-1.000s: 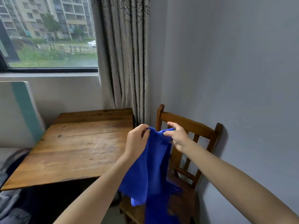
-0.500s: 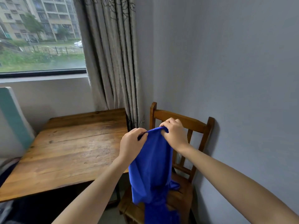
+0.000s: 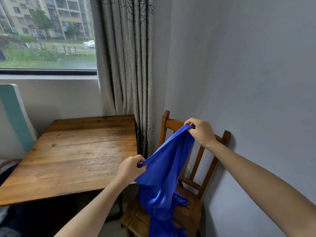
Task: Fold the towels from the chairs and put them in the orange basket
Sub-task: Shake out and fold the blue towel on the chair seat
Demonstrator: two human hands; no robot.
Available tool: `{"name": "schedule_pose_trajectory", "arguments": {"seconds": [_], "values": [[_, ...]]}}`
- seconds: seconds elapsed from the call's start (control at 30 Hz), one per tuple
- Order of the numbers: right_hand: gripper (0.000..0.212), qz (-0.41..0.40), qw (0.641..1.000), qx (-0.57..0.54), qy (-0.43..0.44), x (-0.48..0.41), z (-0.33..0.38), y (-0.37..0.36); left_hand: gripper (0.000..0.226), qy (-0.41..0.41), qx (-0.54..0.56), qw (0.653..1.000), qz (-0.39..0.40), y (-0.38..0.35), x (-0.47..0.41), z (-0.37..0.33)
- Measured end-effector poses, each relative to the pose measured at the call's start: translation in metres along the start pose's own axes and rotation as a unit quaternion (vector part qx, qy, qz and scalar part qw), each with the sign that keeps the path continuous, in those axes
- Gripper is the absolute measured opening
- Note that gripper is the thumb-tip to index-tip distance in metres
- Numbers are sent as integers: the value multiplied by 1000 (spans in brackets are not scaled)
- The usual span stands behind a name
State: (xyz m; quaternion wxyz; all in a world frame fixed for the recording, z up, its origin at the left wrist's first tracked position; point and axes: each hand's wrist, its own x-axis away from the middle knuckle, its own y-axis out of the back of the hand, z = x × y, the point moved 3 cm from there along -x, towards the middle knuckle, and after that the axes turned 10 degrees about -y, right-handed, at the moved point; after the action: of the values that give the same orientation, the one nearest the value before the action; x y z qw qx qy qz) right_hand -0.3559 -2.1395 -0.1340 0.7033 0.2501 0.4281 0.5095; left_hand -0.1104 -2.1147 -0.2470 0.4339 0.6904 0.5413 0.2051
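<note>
A bright blue towel (image 3: 164, 175) hangs between my two hands above a wooden chair (image 3: 191, 206) that stands against the grey wall. My right hand (image 3: 201, 131) pinches the towel's top edge high, level with the chair's backrest. Lower and to the left, my left hand (image 3: 130, 167) grips another part of that edge over the table's corner. The towel's lower part droops onto the chair seat and past its front. No orange basket is in view.
A wooden table (image 3: 73, 156) stands left of the chair under a window. A grey patterned curtain (image 3: 126, 65) hangs in the corner between them. A white and teal panel (image 3: 13, 117) leans at the far left. The grey wall (image 3: 248, 82) fills the right.
My hands were close together at the towel's top. They have drawn apart: the right hand rose toward the backrest, the left dropped down and left, stretching the edge.
</note>
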Motion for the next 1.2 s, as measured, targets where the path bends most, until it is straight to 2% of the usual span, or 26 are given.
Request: {"name": "schedule_pose_trajectory", "arguments": {"seconds": [0.13, 0.27, 0.37, 0.47, 0.57, 0.67, 0.83, 0.97, 1.1, 1.2], "values": [[16, -31, 998, -34, -34, -13, -14, 15, 17, 20, 35, 999, 3, 5, 4, 21], [16, -13, 998, -41, -37, -19, -20, 28, 13, 54, 189, 979, -60, 22, 8, 24], [13, 13, 997, -53, -57, -22, -29, 34, 6, 101, 329, 929, -136, 42, 8, 22], [10, 62, 993, -48, -86, -23, -44, 34, 13, 89, 458, 869, -168, 62, 5, 18], [11, 97, 990, -31, -97, -20, -56, 31, 31, 72, 532, 822, -189, 78, -2, 13], [13, 70, 989, -44, -125, -22, -68, 34, 37, 72, 567, 793, -210, 90, -14, 13], [17, -33, 979, -123, -159, -47, -65, 45, 37, 63, 548, 804, -222, 119, -46, -2], [13, -107, 959, -204, -168, -81, -57, 66, 19, 33, 545, 802, -243, 152, -74, -17], [1, -147, 930, -285, -177, -109, -48, 89, 25, -19, 544, 802, -246, 182, -98, -35], [14, -156, 917, -323, -176, -121, -40, 105, 26, -36, 552, 795, -250, 195, -111, -44]]}}
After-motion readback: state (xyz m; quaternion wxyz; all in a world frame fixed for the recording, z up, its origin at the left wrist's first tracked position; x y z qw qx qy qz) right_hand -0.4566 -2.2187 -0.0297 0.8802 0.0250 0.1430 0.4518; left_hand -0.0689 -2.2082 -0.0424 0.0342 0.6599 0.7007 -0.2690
